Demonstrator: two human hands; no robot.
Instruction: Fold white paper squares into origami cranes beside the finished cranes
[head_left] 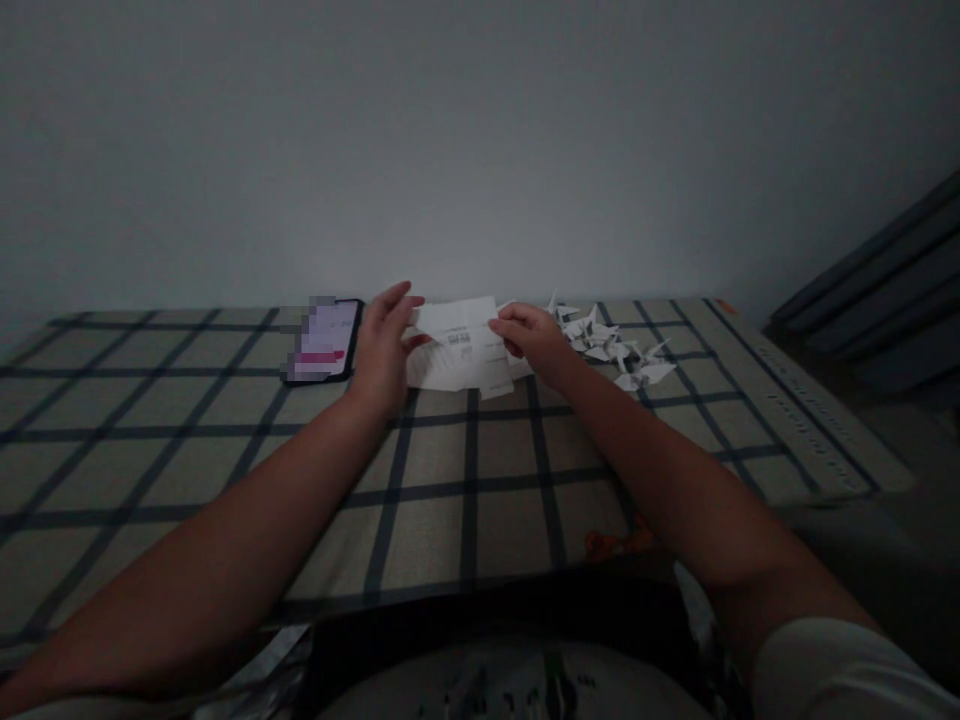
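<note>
White paper [466, 345] with some printed marks lies in front of me, in the middle of the cloth-covered table. Its right side is pinched between the thumb and fingers of my right hand [534, 338]. At the paper's left edge is my left hand [386, 345], its fingers apart and the thumb reaching over the sheet. More white paper shows under the lower right of the sheet, but how many pieces there are I cannot tell. Several folded white paper cranes [600, 338] sit in a cluster just beyond my right hand and wrist.
A phone [322, 340] with its screen lit lies left of my left hand. The checked tablecloth [435, 490] covers the table, which meets a plain wall [480, 150] at the back. An orange item [616, 543] is at the near edge, and a dark curtain [885, 290] hangs at right.
</note>
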